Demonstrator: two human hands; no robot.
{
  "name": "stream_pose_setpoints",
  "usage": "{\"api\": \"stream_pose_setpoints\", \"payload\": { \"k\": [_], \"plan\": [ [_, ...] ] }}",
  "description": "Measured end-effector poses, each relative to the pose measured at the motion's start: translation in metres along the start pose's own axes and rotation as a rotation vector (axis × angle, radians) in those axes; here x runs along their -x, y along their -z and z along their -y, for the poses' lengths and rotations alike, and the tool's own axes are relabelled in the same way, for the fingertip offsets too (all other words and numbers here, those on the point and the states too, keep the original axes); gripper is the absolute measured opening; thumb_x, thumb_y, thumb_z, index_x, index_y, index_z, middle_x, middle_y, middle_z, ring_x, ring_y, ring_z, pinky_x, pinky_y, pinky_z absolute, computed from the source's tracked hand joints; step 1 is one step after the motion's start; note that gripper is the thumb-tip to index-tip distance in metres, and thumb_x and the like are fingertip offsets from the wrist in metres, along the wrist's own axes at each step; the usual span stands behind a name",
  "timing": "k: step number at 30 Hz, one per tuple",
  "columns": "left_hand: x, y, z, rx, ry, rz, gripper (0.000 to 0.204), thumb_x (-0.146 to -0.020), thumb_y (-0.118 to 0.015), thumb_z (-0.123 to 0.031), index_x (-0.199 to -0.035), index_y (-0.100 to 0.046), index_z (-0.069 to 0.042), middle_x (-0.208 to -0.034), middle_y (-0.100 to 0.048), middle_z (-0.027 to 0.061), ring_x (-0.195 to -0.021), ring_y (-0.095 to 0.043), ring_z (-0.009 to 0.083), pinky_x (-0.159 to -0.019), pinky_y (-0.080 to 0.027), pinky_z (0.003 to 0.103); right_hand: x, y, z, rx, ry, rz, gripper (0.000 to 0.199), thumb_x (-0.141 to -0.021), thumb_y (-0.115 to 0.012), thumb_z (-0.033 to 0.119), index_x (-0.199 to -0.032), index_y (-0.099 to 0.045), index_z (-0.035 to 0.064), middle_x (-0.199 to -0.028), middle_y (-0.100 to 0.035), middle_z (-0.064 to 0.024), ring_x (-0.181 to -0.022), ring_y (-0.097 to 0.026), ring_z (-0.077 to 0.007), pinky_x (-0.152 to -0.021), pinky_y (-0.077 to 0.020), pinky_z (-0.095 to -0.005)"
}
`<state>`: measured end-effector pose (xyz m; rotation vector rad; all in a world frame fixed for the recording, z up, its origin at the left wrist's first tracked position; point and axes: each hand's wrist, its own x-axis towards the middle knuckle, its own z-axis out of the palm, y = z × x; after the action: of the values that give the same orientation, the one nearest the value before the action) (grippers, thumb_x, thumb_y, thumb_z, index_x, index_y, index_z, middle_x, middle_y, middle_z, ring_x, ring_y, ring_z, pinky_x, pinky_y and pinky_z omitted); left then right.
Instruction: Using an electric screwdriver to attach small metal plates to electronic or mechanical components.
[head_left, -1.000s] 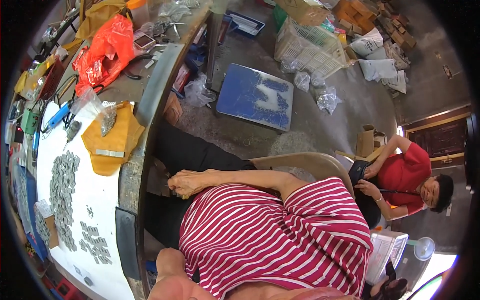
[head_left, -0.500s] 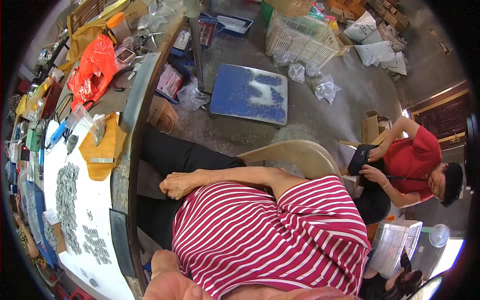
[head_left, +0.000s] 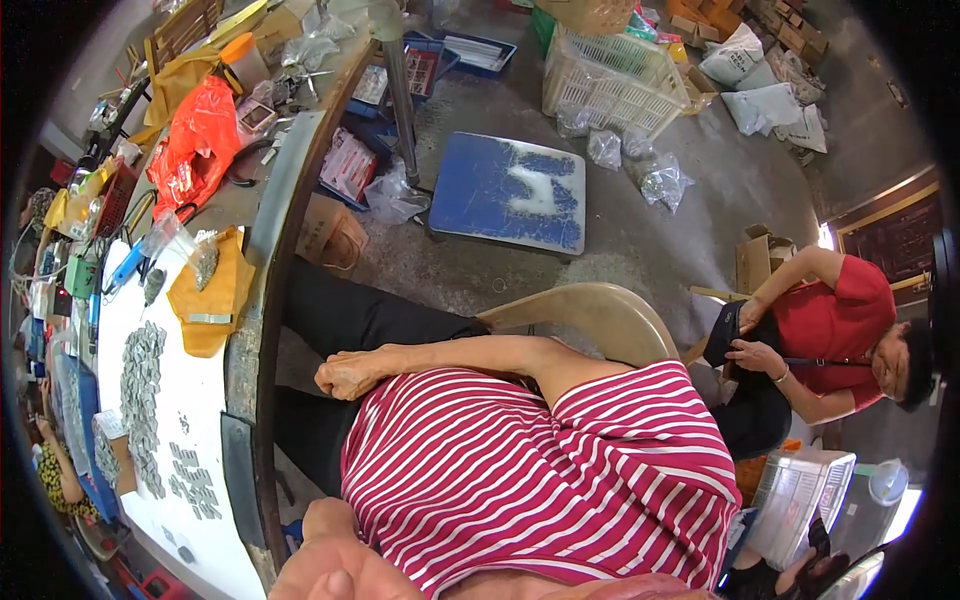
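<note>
My right hand (head_left: 352, 374) rests on my dark-trousered lap, its fingers curled closed, with nothing showing in it. At the lower edge my left hand (head_left: 345, 570) is raised close to the camera; its fingers are cut off by the frame. Neither hand touches the bench. To the left, a white sheet (head_left: 215, 445) on the bench bears a large group of small grey metal parts (head_left: 143, 410) and a smaller group set in rows (head_left: 193, 480). Beside them lies a yellow-orange cloth (head_left: 215, 290) with a clear bag of small parts (head_left: 205, 265) on it.
A red plastic bag (head_left: 195, 145) lies farther along the bench, near a blue-handled tool (head_left: 127, 265). On the floor stand a blue platform (head_left: 510, 190) and a white crate (head_left: 615, 85). A person in red (head_left: 835, 320) holds a dark bag at right. The chair back (head_left: 600, 305) curves beside me.
The view has shifted slightly, so most surroundings sit a little farther right. My left hand has moved slightly in front of the camera; my right hand stays on my lap.
</note>
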<state>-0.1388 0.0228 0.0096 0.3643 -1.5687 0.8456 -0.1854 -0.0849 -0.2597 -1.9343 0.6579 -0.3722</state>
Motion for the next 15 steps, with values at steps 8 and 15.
{"api": "stream_pose_setpoints", "payload": {
  "k": [8,15],
  "plan": [
    [0.021,0.032,0.012,0.137,-0.097,0.193,0.016,-0.087,-0.035,-0.008,-0.092,-0.048,-0.002,-0.066,-0.054,0.0018,-0.066,-0.052,0.0125,-0.077,-0.037,0.029,0.003,0.004,0.008,0.009,-0.035,0.05,0.017,-0.068,-0.046,0.001,-0.079,-0.058,-0.0042,-0.073,-0.061,-0.0179,-0.07,-0.06,-0.0308,-0.062,-0.0457,-0.0384],
    [0.02,0.028,-0.014,0.597,0.288,0.309,0.004,-0.079,-0.052,-0.001,-0.082,-0.053,-0.002,-0.067,-0.06,0.0092,-0.046,-0.055,0.0138,-0.079,-0.042,0.021,0.005,0.007,0.013,0.002,-0.026,0.034,0.018,-0.069,-0.046,0.001,-0.08,-0.059,-0.0046,-0.074,-0.061,-0.0188,-0.072,-0.06,-0.031,-0.064,-0.0452,-0.0391]
  ]
}}
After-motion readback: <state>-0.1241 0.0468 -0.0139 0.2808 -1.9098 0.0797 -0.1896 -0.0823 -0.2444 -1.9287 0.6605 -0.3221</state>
